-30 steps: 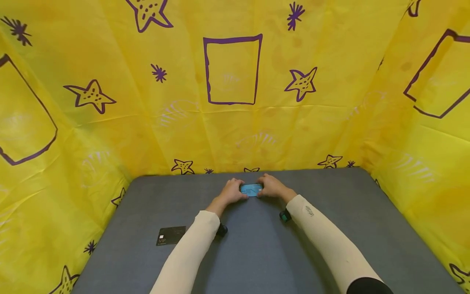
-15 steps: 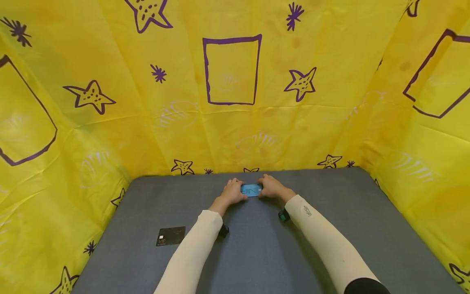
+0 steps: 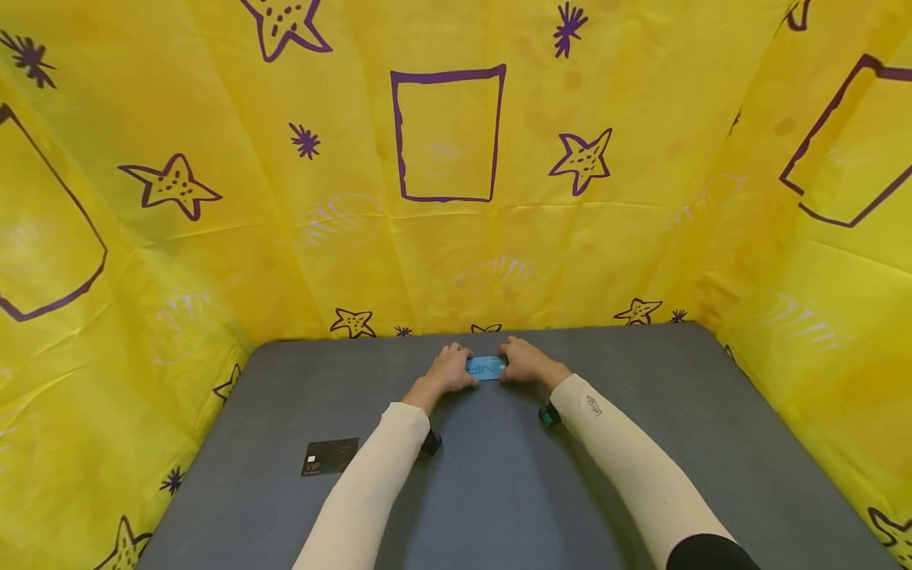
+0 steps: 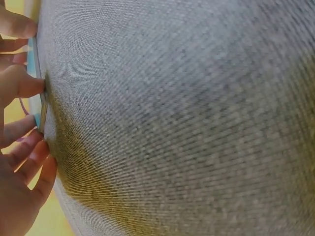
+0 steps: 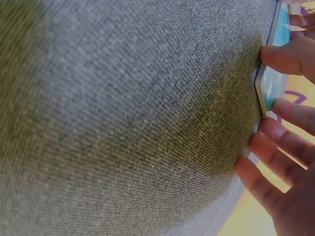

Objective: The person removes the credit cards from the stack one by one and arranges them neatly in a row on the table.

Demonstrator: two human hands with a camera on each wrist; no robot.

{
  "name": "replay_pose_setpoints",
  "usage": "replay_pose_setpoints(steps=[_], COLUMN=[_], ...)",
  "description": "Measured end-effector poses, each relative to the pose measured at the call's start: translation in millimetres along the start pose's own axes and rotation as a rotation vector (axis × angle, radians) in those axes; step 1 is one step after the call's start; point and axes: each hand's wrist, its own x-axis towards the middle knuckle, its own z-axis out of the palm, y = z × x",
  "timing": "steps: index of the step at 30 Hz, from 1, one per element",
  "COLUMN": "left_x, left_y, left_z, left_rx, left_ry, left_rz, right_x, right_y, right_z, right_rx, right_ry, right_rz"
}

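A light blue card (image 3: 486,368) with large dark lettering lies near the far edge of the grey table (image 3: 492,475). My left hand (image 3: 449,370) holds its left end between the thumb at the near side and the fingers at the far side. At the other end my right hand (image 3: 526,362) grips it the same way. The right wrist view shows the card's pale, layered-looking edge (image 5: 259,91) close over the cloth surface, thumb and index finger right at it. Fingertips of both hands reach down to the tabletop.
A black card (image 3: 330,457) marked VIP lies flat on the left part of the table, just left of my left sleeve (image 3: 370,483). Yellow cloth walls (image 3: 449,269) with purple drawings rise behind the table and at both sides.
Both hands and the blue card stay almost in place. The whole head view shifts very slightly; the black card has not moved on the table.
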Motion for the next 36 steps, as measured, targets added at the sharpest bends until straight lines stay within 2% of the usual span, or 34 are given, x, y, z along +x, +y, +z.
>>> replay_pose_setpoints(steps=[7,16,36], left_x=[1.2,2.5,1.1], left_y=[-3.8,-9.2,-9.4], left_z=[-2.9,-4.6,-1.9], left_rx=[-0.002,-0.027,-0.049], left_ry=[-0.014,0.001,0.017], left_rz=[0.032,0.077,0.084], right_x=[-0.4,-2.1,-3.4], right_y=[-3.2,-4.4,1.1], right_z=[-1.9,-6.6,-2.8], right_rx=[-0.042,-0.047,-0.02], right_ry=[-0.01,0.027,0.019], right_rz=[-0.002,-0.023,-0.021])
